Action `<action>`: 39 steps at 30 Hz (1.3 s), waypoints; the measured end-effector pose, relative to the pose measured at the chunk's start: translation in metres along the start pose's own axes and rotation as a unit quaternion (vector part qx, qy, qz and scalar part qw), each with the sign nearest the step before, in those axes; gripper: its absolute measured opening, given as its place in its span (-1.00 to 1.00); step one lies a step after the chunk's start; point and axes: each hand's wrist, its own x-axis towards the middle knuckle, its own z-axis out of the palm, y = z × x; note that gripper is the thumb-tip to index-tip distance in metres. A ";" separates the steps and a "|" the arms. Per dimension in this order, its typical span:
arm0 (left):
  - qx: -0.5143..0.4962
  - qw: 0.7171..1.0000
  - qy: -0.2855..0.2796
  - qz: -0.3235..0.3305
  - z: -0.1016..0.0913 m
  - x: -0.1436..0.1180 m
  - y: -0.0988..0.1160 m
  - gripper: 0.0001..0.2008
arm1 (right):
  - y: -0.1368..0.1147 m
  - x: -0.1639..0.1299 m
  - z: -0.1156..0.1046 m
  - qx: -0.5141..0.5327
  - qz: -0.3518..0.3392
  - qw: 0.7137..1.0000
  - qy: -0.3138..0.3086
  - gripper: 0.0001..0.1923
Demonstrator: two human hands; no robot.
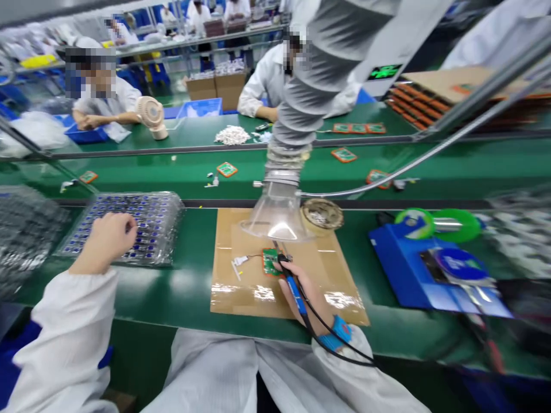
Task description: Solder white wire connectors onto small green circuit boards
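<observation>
Green bench point(193, 249), right hand point(316, 304) clamped on soldering iron point(295, 293) by circuit board point(270, 261), left hand point(107, 238), fingers curled together, above tray point(175, 221)

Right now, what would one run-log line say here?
left hand: at parts tray, grip unclear | right hand: holds blue-black corded tool over green board | green board: on brown sheet, clear hood nearby

Coat point(215, 367) is white, creased; sleeves point(73, 332) are white, loose; right wristband point(337, 334) is bright blue, red-marked.
</observation>
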 end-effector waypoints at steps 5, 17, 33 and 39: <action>-0.327 0.941 0.086 0.033 -0.006 -0.032 0.073 -0.84 | -0.003 0.001 0.000 0.006 0.012 1.000 0.010 -0.61; -0.721 0.643 -0.247 0.073 0.065 -0.054 0.264 -0.72 | -0.010 -0.004 0.003 0.084 0.045 0.988 0.122 -0.63; -0.561 0.783 -0.142 0.231 0.057 -0.071 0.270 -0.84 | -0.030 0.016 0.019 0.284 0.131 0.932 0.186 -0.68; -0.580 0.769 -0.144 0.226 0.053 -0.070 0.270 -0.86 | -0.029 0.018 0.019 0.289 0.124 0.929 0.196 -0.73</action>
